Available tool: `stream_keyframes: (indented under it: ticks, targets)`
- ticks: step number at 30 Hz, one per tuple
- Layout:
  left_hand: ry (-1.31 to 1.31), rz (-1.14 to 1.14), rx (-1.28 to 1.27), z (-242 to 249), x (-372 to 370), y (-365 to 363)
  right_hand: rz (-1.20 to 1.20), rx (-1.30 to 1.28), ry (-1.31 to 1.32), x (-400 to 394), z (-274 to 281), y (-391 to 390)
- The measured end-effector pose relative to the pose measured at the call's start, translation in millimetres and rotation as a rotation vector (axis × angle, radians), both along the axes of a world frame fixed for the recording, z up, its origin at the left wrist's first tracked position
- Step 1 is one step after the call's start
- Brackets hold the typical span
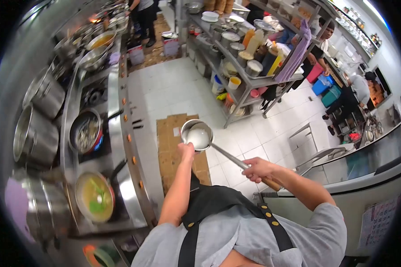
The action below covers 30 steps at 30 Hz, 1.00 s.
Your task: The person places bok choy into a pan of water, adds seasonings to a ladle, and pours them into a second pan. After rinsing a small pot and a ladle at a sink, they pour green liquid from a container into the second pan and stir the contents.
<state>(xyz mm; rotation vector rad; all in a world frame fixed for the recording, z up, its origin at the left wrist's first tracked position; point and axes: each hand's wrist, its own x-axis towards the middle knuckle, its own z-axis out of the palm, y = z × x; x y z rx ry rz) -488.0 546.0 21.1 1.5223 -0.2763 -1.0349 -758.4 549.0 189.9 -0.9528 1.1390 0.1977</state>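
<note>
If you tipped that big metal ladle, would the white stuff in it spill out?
Probably yes. The ladle has white stuff pooled in its open bowl, so a tilt would likely spill it. Its long handle looks stiff, and the bowl end likely feels heavy; the right hand grips the handle while the left hand touches the bowl.

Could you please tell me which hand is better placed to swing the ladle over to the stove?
Probably the right hand: it grips the ladle by its wooden handle and controls the swing. The left hand only touches the bowl's rim.
</note>
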Motion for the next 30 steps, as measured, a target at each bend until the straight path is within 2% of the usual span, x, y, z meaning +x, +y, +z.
stream_keyframes:
  ticks: [2,5,7,8,10,11,14,21,22,25,26,27,28,29,30]
  targets:
    - [0.088,0.02,-0.037,-3,18,-38,0.047,-0.093,0.011,15,9,-20]
    - [0.1,-0.04,-0.044,0,52,-91,-0.021,-0.156,0.019,43,32,-45]
    - [0.126,-0.061,-0.074,3,75,-123,0.186,-0.475,0.186,62,46,-65]
    - [0.152,-0.068,-0.11,8,85,-139,0.182,-0.464,0.185,65,41,-76]
    - [0.192,-0.114,-0.13,33,103,-164,0.333,-1.055,0.177,68,24,-95]
    - [0.22,-0.136,-0.171,38,114,-173,0.333,-0.982,0.251,83,45,-106]
    - [0.166,-0.066,-0.109,57,140,-205,0.429,-1.136,0.341,105,44,-146]
    - [0.123,0.157,-0.165,83,205,-258,0.676,-1.391,0.191,170,28,-249]
    - [0.068,0.249,-0.158,83,213,-268,0.707,-1.332,0.176,185,32,-263]
    - [-0.031,0.434,-0.098,85,241,-289,0.819,-1.389,-0.027,218,21,-323]
    - [-0.021,0.492,-0.106,85,249,-295,0.698,-1.016,-0.037,236,35,-339]
    - [-0.134,0.507,-0.055,41,270,-313,0.602,-0.638,-0.025,257,47,-354]
    - [-0.178,0.653,-0.023,32,279,-318,0.545,-0.45,-0.095,273,51,-371]
    - [-0.183,0.682,0.088,61,286,-306,0.542,-0.304,-0.101,290,56,-389]
    - [-0.347,0.636,0.223,72,295,-297,0.524,-0.17,-0.096,309,59,-404]
